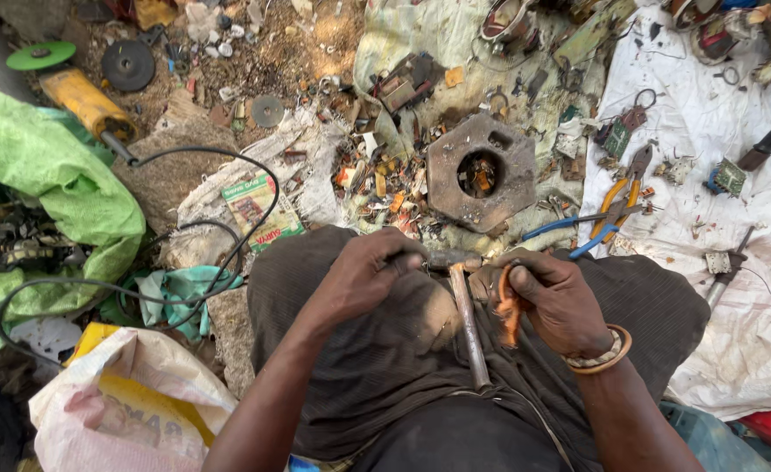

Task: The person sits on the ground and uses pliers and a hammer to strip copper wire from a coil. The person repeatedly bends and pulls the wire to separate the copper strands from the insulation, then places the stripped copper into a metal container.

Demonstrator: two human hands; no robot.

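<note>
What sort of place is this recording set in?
Probably an open-air scrap-dismantling spot on bare ground: metal bits litter spread sacks, a heavy steel block, pliers and an angle grinder lie about.

left hand (369,273) grips a hammer (464,301) at its head — right hand (553,297) pinches an orange-handled tool (508,308).

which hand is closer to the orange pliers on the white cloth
Right. The right hand sits just below and left of the pliers, holding orange wire. The left hand is farther left, across the hammer.
</note>
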